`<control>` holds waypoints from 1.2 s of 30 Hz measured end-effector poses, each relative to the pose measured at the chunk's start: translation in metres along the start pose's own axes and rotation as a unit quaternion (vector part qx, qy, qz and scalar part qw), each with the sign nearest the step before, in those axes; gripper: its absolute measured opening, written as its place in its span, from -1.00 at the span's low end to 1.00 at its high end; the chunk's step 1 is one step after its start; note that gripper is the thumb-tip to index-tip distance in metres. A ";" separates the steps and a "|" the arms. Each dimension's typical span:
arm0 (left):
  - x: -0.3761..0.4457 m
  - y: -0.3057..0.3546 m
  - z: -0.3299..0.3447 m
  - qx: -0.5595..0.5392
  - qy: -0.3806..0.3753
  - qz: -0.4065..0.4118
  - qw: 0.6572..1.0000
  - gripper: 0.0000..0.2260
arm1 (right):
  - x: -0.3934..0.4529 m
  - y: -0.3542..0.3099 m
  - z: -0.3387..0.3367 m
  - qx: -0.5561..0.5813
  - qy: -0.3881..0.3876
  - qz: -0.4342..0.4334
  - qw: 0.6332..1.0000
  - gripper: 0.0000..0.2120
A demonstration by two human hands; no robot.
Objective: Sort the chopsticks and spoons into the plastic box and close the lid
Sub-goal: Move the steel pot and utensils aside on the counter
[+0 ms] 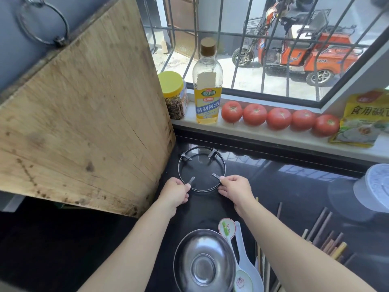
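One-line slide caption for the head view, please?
Both hands, left and right, grip a metal pot ring on the black counter; spoons and chopsticks wait unsorted.

**Readable text: a bottle and a packet**

The bottle (208, 85) on the windowsill carries a yellow label. Its green oval badge reads 海天料酒 — the brand name with "cooking wine". Below it sits a small red band whose characters are too blurred to make out, and under that a blue band with large white characters: 精制料酒. The fine print at the label's foot is too small to read.

The yellow packet (363, 116) at the sill's right end shows large dark characters 食用碱 — a fourth character is cut off by the frame edge. The red logo above them is illegible.
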State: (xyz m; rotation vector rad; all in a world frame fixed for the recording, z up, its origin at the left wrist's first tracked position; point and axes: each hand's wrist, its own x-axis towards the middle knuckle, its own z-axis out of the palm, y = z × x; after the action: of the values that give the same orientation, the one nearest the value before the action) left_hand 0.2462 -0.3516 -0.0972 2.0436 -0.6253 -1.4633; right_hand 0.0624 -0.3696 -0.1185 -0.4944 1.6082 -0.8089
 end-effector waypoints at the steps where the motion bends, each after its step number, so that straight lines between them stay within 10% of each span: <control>1: -0.001 -0.003 -0.001 0.012 -0.004 0.002 1.000 -0.85 | 0.000 0.001 -0.002 -0.006 0.007 -0.001 1.000 -0.88; 36: -0.004 -0.001 0.008 0.050 0.029 0.027 0.998 -0.84 | 0.006 -0.002 0.003 -0.020 0.016 -0.005 1.000 -0.87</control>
State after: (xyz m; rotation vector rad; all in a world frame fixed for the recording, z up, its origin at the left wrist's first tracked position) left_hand 0.2376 -0.3496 -0.0970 2.1197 -0.7374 -1.3633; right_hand 0.0641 -0.3754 -0.1214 -0.5204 1.6554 -0.7965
